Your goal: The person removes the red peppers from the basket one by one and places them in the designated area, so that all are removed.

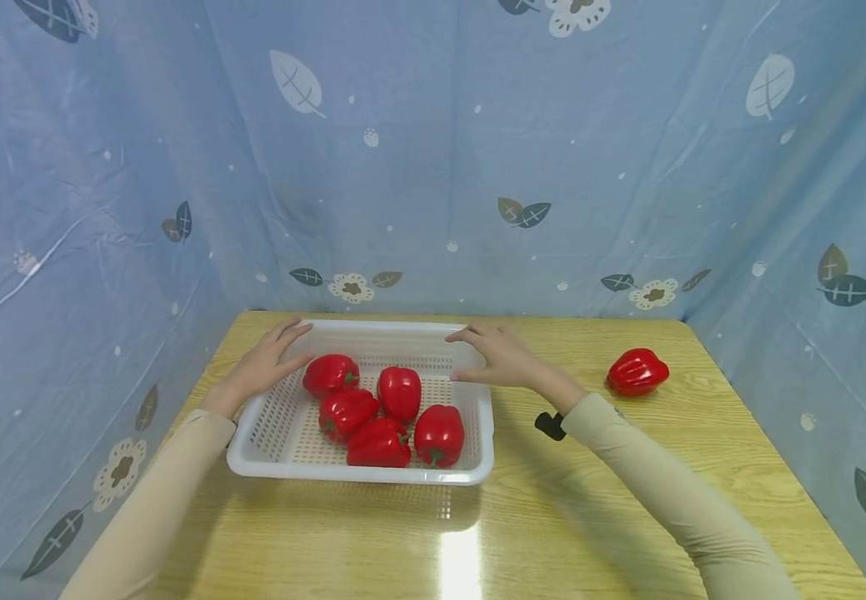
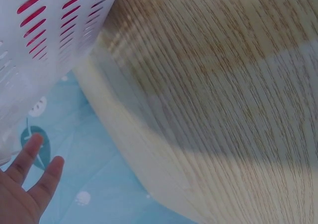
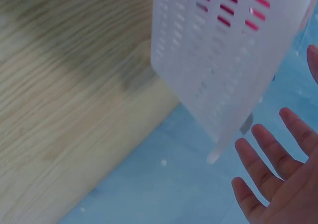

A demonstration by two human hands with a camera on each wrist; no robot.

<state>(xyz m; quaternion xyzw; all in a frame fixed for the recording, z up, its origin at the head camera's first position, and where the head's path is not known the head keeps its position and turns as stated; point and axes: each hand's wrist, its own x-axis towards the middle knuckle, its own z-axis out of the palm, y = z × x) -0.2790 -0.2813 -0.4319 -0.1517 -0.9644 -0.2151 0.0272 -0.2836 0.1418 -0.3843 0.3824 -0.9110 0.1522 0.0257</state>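
Note:
A white perforated plastic basket [image 1: 361, 473] stands on the table with several red bell peppers [image 1: 398, 393] inside. Over its left rim is my left hand [image 1: 263, 364], fingers spread and gripping nothing. My right hand [image 1: 506, 357] hovers by the right rim, its thumb and fingers apart above the basket. In the left wrist view, two fingers [image 2: 45, 184] show below the basket's slotted wall [image 2: 64, 40]. The right wrist view has spread fingers [image 3: 268, 169] beside the wall [image 3: 218, 70]. Whether either hand touches the rim I cannot tell.
Another red bell pepper [image 1: 637, 372] lies on the wooden table [image 1: 598, 517], to the right of the basket. A small black object [image 1: 550, 426] shows at the right wrist. Blue patterned curtain [image 1: 433, 167] surrounds the table at the back and sides.

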